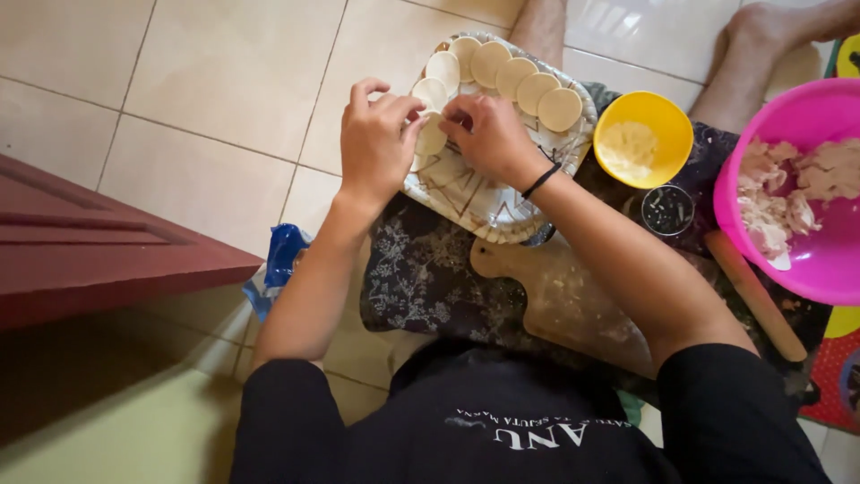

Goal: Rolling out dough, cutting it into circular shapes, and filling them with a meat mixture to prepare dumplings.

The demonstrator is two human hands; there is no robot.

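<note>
Tiled floor, patterned tray (488, 211), both hands (434, 134) pinching one round dough disc (432, 137), tilted on edge.

the tray (502, 220) lies on the cloth (421, 278) on the floor (206, 99), ahead of the person. dough rounds (524, 85) overlap in a row along the tray's far rim. both hands meet over the tray: the left hand (374, 143) on the left, the right hand (491, 134) on the right, their fingers (414, 112) touching one dough round (432, 136) between them. a cutting board (555, 296) lies nearer the person, just behind the tray. right of the tray sits a small bowl (663, 112), a cup (667, 211) just before it, then a large bowl (824, 260) holding dough (770, 197). a rolling pin (757, 296) lies between board and large bowl.
</note>
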